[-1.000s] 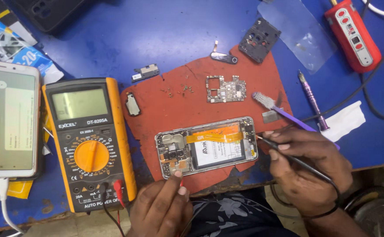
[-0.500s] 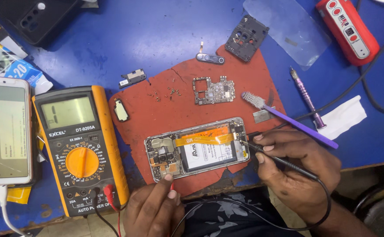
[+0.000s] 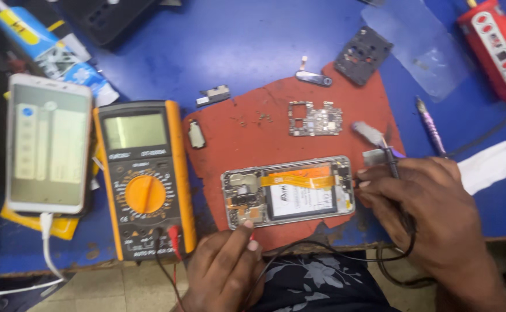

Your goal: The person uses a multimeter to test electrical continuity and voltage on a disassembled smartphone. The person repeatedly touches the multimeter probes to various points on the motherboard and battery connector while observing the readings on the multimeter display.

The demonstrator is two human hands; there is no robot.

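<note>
An opened phone [image 3: 287,190] lies on a red mat [image 3: 253,138], with its battery and an orange flex strip exposed. My left hand [image 3: 224,266] is at the phone's lower left corner. Its fingertips touch the frame and pinch a thin red probe [image 3: 252,236]. My right hand [image 3: 426,214] rests by the phone's right end and grips a black probe [image 3: 393,164]. The probe's upper end points away from me, toward a grey brush head [image 3: 370,134]. Black leads run from both hands to a yellow multimeter [image 3: 143,179] left of the mat.
A bare circuit board [image 3: 315,118] and small parts lie on the mat. A white phone [image 3: 47,144] with its screen lit is charging at the left. A purple tool [image 3: 432,127], a white tissue [image 3: 487,164], a red device [image 3: 496,46] and a black frame part [image 3: 363,55] lie to the right.
The view has shifted. My right hand has swung the black probe off the phone's right edge, so its end now points up toward the brush. My left hand stays at the lower left corner.
</note>
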